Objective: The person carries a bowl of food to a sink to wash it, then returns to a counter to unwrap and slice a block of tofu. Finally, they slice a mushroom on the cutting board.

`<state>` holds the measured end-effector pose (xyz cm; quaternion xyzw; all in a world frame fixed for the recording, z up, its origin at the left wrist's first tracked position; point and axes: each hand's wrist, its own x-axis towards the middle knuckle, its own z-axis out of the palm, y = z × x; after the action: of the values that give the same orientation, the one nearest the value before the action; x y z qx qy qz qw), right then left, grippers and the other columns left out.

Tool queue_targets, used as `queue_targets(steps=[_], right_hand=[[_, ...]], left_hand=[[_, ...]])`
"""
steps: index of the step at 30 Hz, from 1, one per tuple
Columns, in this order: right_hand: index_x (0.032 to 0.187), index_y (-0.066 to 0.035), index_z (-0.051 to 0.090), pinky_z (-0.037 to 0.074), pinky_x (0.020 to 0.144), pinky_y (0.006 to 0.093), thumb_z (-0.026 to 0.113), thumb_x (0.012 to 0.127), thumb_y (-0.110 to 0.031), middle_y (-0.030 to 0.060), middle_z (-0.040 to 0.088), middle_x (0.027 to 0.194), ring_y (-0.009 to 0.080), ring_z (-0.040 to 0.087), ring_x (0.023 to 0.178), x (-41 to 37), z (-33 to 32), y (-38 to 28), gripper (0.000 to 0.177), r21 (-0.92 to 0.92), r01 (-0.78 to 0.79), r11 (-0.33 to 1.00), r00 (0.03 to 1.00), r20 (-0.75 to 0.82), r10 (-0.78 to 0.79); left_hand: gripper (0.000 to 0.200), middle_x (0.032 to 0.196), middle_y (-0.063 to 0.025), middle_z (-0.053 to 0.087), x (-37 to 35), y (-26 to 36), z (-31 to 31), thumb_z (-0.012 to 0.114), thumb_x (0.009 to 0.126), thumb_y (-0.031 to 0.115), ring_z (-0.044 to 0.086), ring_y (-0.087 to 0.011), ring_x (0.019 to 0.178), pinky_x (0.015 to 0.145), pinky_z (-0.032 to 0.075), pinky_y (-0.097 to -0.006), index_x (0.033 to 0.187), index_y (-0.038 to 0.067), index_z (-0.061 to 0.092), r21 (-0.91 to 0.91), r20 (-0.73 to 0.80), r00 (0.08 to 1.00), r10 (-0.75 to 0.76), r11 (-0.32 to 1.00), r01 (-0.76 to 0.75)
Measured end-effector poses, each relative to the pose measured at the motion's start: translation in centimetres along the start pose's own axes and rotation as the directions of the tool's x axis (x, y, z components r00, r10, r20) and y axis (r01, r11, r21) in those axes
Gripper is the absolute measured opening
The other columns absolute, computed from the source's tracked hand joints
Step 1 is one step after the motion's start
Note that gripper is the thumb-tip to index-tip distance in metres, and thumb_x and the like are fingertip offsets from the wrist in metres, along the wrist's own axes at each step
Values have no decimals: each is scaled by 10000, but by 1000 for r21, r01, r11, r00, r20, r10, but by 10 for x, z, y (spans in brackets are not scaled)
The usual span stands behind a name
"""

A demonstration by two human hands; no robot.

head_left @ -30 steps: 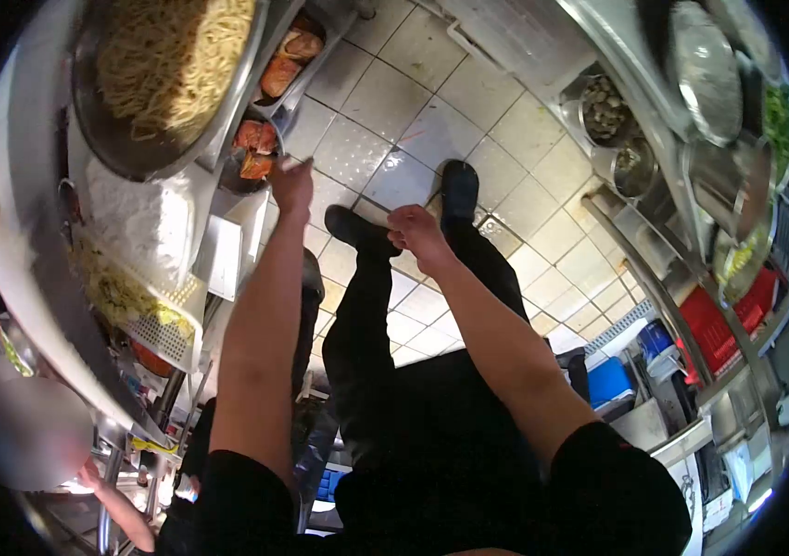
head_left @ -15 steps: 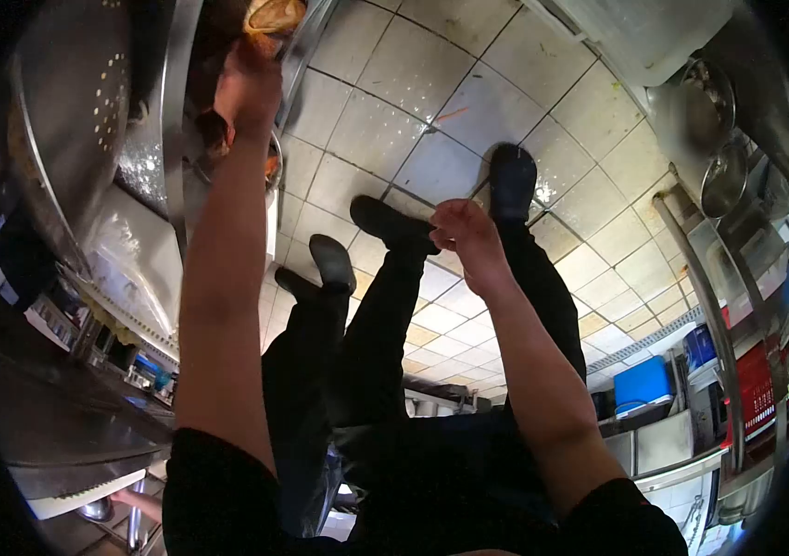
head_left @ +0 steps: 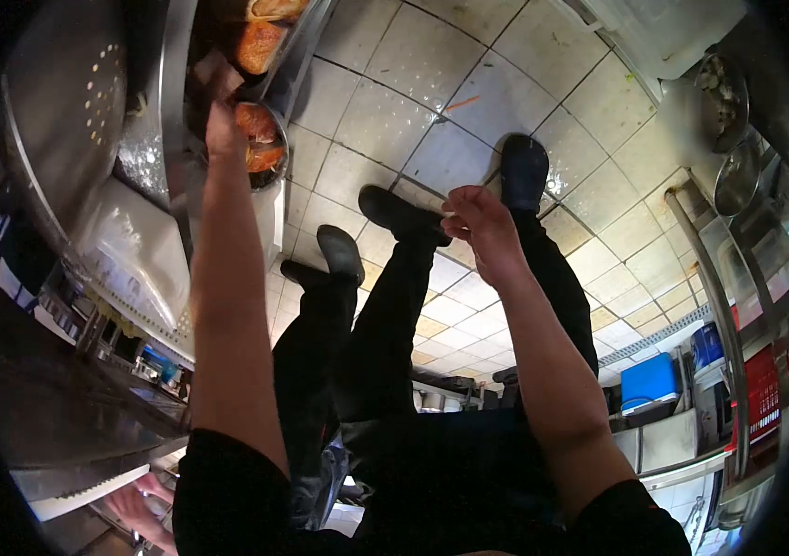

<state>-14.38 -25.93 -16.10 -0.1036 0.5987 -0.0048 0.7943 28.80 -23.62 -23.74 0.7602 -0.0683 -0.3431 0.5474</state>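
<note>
My left hand (head_left: pixel 221 125) reaches over a metal container at the upper left. Its fingers are dark and smeared, so I cannot make out their shape or whether they hold anything. Right beside it is a round metal bowl (head_left: pixel 280 144) with orange-brown roasted pieces (head_left: pixel 257 122) in it, which look like meat. Farther up, another browned piece (head_left: pixel 258 46) lies by the metal rim (head_left: pixel 306 46). Out over the tiled floor, my right hand (head_left: pixel 487 232) hangs in the air, fingers loosely bent and slightly apart, with nothing visible in them.
A perforated metal pan (head_left: pixel 65 102) and a plastic-wrapped white block (head_left: pixel 130 250) stand on the left. Another person's legs (head_left: pixel 306 343) are close by, and a co-worker's hands (head_left: pixel 139 505) show at lower left. Metal bowls (head_left: pixel 735 181) and a rail (head_left: pixel 705 269) line the right side.
My left hand has moved down and left, off the upper browned piece, uncovering it and the pieces in the bowl. My right hand has shifted slightly right. More of the co-worker's hands shows.
</note>
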Motion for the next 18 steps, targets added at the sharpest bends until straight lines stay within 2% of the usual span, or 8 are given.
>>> queue_targets(steps=[2,4,7,8,11,13,16,18], right_hand=[[1119,-62,618,535,808,310,680,978,-263,43,670,995,143,662,852,0,-2,2,253,-22,-2,1000,1000,8,2],[1124,-64,622,538,807,311,672,980,-260,38,670,984,149,666,860,-3,-9,8,248,-21,65,998,996,62,-63],[1126,-77,631,540,805,315,678,984,-289,33,674,982,155,668,857,-34,-15,19,259,-54,40,998,998,44,-38],[1128,-80,632,540,806,317,680,986,-299,32,674,984,154,667,854,-49,-17,21,265,-75,33,997,999,27,-31],[1115,-75,625,535,800,301,660,1009,-257,17,659,979,133,647,889,-121,-11,-12,214,-215,125,969,987,125,-100],[1096,-75,621,525,788,284,638,1023,-199,7,647,967,114,624,897,-173,6,-56,145,-295,314,902,940,232,-252],[1084,-75,622,503,776,263,631,1027,-154,-9,633,954,91,586,867,-260,72,-136,97,-326,598,733,778,455,-433],[1103,-67,629,495,782,258,647,1012,-136,-7,630,956,86,580,866,-322,141,-182,116,-413,807,421,589,603,-538]], left_hand=[[411,1246,-49,670,-25,7,-4,540,1049,311,652,-229,1084,934,542,-359,1402,101,568,-181,-80,991,-111,979,95],[383,1248,-47,666,-72,18,-10,529,1045,310,645,-230,1095,965,531,-400,1369,112,577,-481,240,967,-90,854,199],[440,1202,-65,676,-188,67,35,510,1025,357,655,-244,1101,999,502,-436,1379,99,544,-690,249,960,-128,672,269],[384,1167,-82,664,-230,78,37,500,1015,350,639,-262,1083,996,494,-451,1280,89,596,-596,210,957,-198,750,286],[269,987,-94,619,-337,160,58,523,981,297,573,-234,916,898,481,-416,830,85,593,-640,276,854,-442,578,506],[230,1087,-87,627,-389,160,28,581,962,303,604,-233,940,963,489,-434,978,77,625,-628,535,820,-203,553,547],[473,1253,-82,643,-456,228,7,628,954,301,650,-234,1040,983,519,-436,1365,75,566,-537,497,751,-435,525,660],[540,1286,-87,639,-487,262,-20,632,961,300,652,-234,1070,968,535,-436,1438,80,508,-552,509,779,-366,556,622]])
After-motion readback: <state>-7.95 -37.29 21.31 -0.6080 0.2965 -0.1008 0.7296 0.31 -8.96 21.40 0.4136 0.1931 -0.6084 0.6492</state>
